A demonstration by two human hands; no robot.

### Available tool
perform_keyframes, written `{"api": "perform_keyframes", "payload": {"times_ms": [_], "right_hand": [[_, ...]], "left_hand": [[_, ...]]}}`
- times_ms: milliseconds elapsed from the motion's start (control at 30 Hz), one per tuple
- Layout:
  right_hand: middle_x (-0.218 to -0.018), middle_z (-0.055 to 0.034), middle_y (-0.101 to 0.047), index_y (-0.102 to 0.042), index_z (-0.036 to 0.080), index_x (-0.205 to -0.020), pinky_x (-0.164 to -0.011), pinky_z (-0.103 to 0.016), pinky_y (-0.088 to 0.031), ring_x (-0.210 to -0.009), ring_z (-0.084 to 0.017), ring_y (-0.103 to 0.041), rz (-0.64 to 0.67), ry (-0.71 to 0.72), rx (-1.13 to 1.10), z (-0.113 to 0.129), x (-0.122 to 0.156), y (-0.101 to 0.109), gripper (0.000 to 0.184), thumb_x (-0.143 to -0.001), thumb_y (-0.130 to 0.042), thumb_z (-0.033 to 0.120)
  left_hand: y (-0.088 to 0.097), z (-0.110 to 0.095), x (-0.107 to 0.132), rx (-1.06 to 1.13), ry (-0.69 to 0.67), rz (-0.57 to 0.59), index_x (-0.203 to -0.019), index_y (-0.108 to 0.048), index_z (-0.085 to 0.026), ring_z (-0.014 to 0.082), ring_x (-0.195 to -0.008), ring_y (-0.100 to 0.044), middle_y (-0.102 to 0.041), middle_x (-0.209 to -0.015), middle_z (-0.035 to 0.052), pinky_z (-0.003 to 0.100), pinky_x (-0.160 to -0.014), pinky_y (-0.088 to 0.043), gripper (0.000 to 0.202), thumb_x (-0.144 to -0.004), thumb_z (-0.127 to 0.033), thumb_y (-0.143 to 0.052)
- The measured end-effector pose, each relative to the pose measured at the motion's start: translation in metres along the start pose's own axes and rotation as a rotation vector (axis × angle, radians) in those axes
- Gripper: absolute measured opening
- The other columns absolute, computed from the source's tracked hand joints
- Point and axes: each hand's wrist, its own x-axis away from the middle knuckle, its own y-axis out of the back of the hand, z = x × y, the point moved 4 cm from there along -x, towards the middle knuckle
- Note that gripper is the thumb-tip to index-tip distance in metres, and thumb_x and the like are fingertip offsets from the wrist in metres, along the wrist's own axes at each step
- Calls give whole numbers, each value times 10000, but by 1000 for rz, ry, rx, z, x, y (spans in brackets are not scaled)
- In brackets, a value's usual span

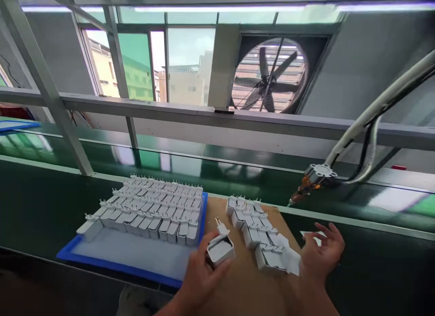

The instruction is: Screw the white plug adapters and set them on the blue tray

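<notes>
My left hand (204, 270) is wrapped round a white charger housing (220, 250), tilted with its open end towards me. A plug cap with two metal prongs (220, 226) stands at the housing's far edge. To the right, my right hand (322, 252) pinches a small flat white piece (314, 237) between thumb and fingers, above the dark green bench. Rows of similar white housings (267, 237) with plug caps stand on a brown cardboard sheet (244, 289) between my hands. Thin white pieces (290, 257) lie over the nearest ones.
A blue-rimmed tray (125, 268) on the left holds several rows of white housings (152, 207). A nozzle-like tool (299, 193) hangs from a thick hose at the right. Metal frame bars (170, 107) cross behind the bench, before a window and a large fan (268, 78).
</notes>
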Motion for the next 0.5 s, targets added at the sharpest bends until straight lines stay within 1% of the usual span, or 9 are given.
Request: {"api": "perform_keyframes", "payload": {"times_ms": [67, 133, 167, 200, 233, 267, 300, 367, 500], "right_hand": [[-1029, -19, -656, -614, 222, -1177, -662, -306, -472, -720, -123, -551, 6, 119, -132, 46, 12, -10, 541, -653, -710, 128], [-948, -8, -670, -671, 210, -1049, -604, -274, -462, -716, -126, -575, 106, 256, -278, 91, 31, -26, 361, -711, -722, 93], [-920, -13, -680, -683, 214, -1036, -575, -274, -472, -732, -144, -603, 249, 334, -329, 114, 43, -37, 292, -771, -694, 93], [-900, -22, -691, -697, 208, -1038, -569, -288, -501, -726, -154, -622, 431, 451, -351, 137, 58, -48, 273, -798, -674, 81], [-921, -38, -707, -705, 203, -1070, -625, -323, -546, -791, -181, -662, 600, 574, -342, 158, 75, -57, 305, -800, -672, 65], [-967, -58, -722, -707, 197, -1100, -684, -355, -575, -850, -203, -689, 722, 697, -308, 175, 90, -65, 331, -796, -687, 68], [-998, -75, -726, -702, 184, -1123, -712, -369, -587, -879, -214, -701, 808, 778, -295, 189, 104, -72, 339, -799, -697, 84], [-1030, -100, -722, -692, 157, -1127, -745, -374, -592, -910, -219, -704, 900, 852, -302, 205, 123, -83, 301, -828, -692, 127], [-1036, -117, -712, -685, 143, -1118, -768, -369, -594, -935, -215, -695, 941, 880, -329, 209, 139, -100, 243, -886, -668, 211]], "left_hand": [[7, 4, 10, 53, 4, -35, -1298, -566, -233, 245, -884, -751, -774, -1047, 65, 364, -750, -642, 479, -883, -420, -714], [18, 2, 9, 40, -65, -141, -1317, -527, -236, 252, -962, -755, -768, -1102, 83, 366, -804, -635, 497, -872, -337, -724], [23, 0, 7, 17, -116, -195, -1321, -513, -236, 246, -987, -751, -758, -1120, 91, 361, -823, -628, 505, -870, -306, -730], [27, -2, 5, -4, -178, -241, -1325, -499, -236, 241, -1000, -747, -748, -1124, 94, 358, -833, -624, 523, -862, -281, -740], [30, -4, 5, -24, -243, -281, -1331, -486, -239, 239, -1013, -743, -737, -1128, 94, 360, -848, -620, 547, -853, -260, -750], [32, -6, 5, -44, -304, -317, -1338, -472, -243, 240, -1029, -737, -723, -1138, 95, 367, -866, -615, 576, -841, -241, -763], [34, -8, 6, -60, -357, -349, -1348, -458, -245, 243, -1046, -730, -708, -1156, 99, 378, -883, -611, 607, -829, -225, -773], [36, -9, 8, -75, -427, -392, -1370, -433, -248, 242, -1067, -719, -679, -1204, 111, 389, -901, -606, 648, -822, -204, -777], [44, -11, 9, -54, -488, -459, -1409, -388, -275, 210, -1064, -700, -648, -1256, 106, 381, -904, -605, 675, -844, -181, -745]]}}
